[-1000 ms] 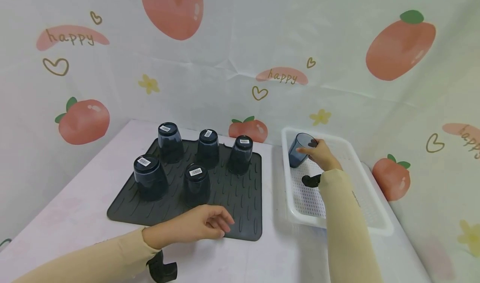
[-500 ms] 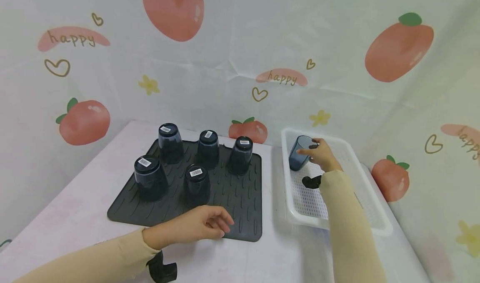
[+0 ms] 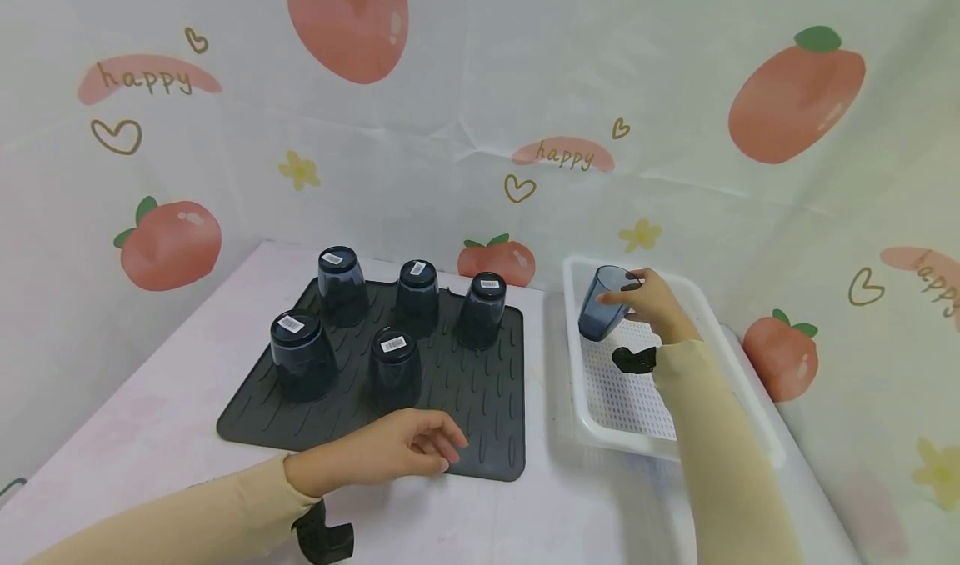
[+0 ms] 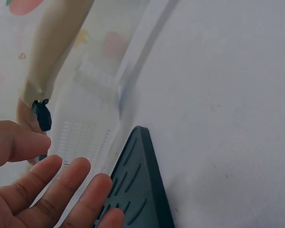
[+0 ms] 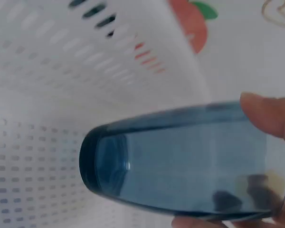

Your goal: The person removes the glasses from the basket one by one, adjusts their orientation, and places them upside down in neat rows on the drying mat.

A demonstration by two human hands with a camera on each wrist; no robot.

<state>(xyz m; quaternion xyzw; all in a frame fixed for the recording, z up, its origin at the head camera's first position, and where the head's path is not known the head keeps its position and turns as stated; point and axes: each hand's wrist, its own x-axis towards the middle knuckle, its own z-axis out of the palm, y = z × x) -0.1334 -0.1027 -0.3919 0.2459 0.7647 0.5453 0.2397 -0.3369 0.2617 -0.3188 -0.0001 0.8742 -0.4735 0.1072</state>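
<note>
My right hand [image 3: 651, 305] grips a blue-tinted drinking glass [image 3: 600, 311] near its rim, thumb on one side and fingers on the other. The glass tilts, mouth up, over the far left part of a white perforated basket [image 3: 626, 447]. In the right wrist view the glass [image 5: 180, 161] is see-through, its thick base pointing at the basket floor. My left hand [image 3: 401, 448] hovers loosely curled over the front edge of a dark ridged drying mat [image 3: 487, 407], holding nothing. In the left wrist view its fingers [image 4: 88, 202] are relaxed and spread.
Several dark glasses stand upside down on the mat, labels on their bases; the nearest glass [image 3: 395, 369] is just beyond my left hand. The basket's left wall [image 3: 573, 357] rises beside the held glass. A patterned cloth [image 3: 420, 132] hangs behind the table.
My right hand has shifted slightly right and up with the glass, which now leans more and looks raised off the basket's floor. The left hand has stayed in place.
</note>
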